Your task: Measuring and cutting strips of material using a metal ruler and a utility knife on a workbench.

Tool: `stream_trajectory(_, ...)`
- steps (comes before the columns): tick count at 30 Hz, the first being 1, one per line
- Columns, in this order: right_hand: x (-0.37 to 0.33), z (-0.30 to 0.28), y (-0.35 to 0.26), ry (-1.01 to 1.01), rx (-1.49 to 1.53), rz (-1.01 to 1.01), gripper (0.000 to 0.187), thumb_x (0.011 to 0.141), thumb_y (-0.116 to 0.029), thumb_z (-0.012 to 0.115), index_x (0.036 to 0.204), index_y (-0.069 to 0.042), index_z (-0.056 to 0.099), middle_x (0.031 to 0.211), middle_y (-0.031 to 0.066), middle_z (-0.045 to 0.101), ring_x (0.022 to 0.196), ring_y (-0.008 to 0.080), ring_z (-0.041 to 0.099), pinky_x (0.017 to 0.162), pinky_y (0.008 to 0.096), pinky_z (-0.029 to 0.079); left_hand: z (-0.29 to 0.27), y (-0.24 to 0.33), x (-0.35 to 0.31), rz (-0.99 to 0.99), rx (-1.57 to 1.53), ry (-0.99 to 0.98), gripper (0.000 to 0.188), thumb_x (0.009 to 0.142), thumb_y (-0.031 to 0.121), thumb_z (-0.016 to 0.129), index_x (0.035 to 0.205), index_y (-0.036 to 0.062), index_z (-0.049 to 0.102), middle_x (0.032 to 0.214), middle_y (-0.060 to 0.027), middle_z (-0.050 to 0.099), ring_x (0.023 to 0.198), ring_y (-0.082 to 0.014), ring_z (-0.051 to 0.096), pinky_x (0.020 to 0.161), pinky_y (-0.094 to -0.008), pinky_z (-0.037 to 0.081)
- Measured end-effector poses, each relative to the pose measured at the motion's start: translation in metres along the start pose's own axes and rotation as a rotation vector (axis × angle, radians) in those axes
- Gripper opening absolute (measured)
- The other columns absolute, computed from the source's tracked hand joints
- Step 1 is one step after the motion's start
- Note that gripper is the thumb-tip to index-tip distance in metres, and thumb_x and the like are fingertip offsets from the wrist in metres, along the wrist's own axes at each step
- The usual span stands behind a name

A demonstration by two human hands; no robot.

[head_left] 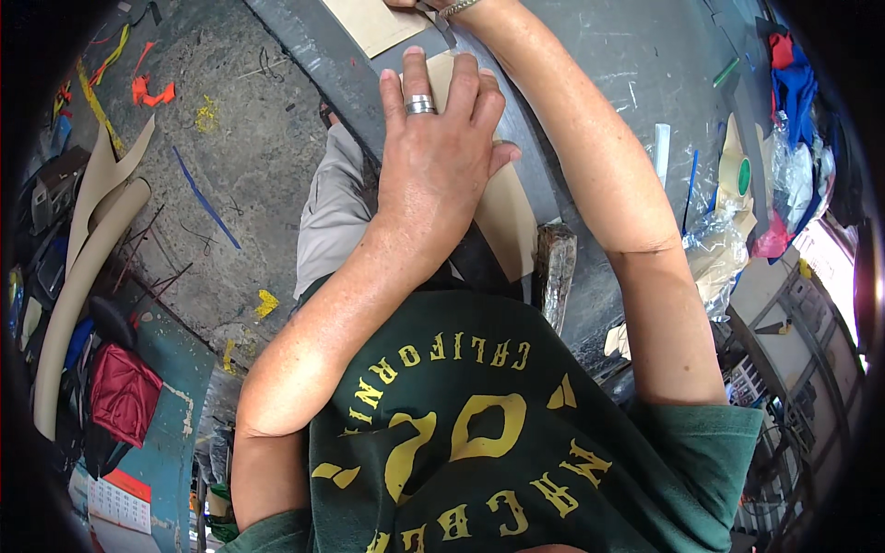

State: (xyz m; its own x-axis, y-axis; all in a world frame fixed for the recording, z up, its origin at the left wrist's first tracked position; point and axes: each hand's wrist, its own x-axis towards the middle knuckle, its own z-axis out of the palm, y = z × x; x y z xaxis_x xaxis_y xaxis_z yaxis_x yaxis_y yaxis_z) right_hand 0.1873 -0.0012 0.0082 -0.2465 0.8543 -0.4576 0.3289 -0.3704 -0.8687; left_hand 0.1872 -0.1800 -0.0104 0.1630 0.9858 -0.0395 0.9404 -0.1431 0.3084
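Note:
My left hand (441, 124), with a ring on one finger, lies palm down with its fingers spread on a long tan sheet piece (509, 212). That piece looks like card or leather and rests on the dark tabletop, partly covered by the hand. My right forearm reaches to the top edge of the view. There only a bit of my right hand (406, 3) shows, by a second tan sheet (378, 26); its fingers are mostly cut off by the frame. A dark narrow piece (442, 32) lies between the two sheets.
A worn wooden block (556, 267) stands by the table's near edge. Plastic wrap (724, 267), blue cloth (795, 83) and tan scraps lie at the right. Left, on the concrete floor, are orange scraps (152, 89), a blue strip (205, 195) and a tan roll (78, 276); a maroon bag (126, 394) sits nearer.

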Motion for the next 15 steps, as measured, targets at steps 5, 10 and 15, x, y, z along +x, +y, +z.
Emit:
stream_trajectory(5,0.014,-0.013,0.035,-0.244,0.166,-0.349,0.044,0.11,-0.037,0.04,0.108,-0.001,0.065,0.069,0.0054,0.058,0.036,0.0108,0.043,0.033,0.0288,0.034,-0.001,0.002,0.001,0.004,-0.012,0.001,0.069,0.091,0.05,0.069,0.141,0.007,0.051,0.147,-0.0134,0.046,0.139,-0.0455,0.041,0.114,-0.0633,0.033)
stream_trajectory(10,0.009,-0.004,0.023,-0.146,-0.368,-0.509,0.045,0.11,-0.036,0.041,0.109,0.001,0.065,0.067,0.0055,0.057,0.05,0.0156,0.056,0.047,0.032,0.044,-0.002,0.0,0.001,-0.005,-0.035,-0.004,0.069,0.09,0.049,0.07,0.141,0.007,0.051,0.146,-0.0133,0.047,0.139,-0.0457,0.041,0.114,-0.0633,0.033)
stream_trajectory(15,-0.003,0.0,0.008,0.031,-0.554,-0.235,0.04,0.109,-0.03,0.046,0.122,0.004,0.064,0.068,0.0065,0.057,0.069,0.0193,0.062,0.062,0.0352,0.049,-0.004,0.0,0.002,-0.007,-0.014,-0.016,0.075,0.09,0.053,0.066,0.147,0.0074,0.049,0.147,-0.0127,0.046,0.136,-0.047,0.041,0.11,-0.0653,0.039)
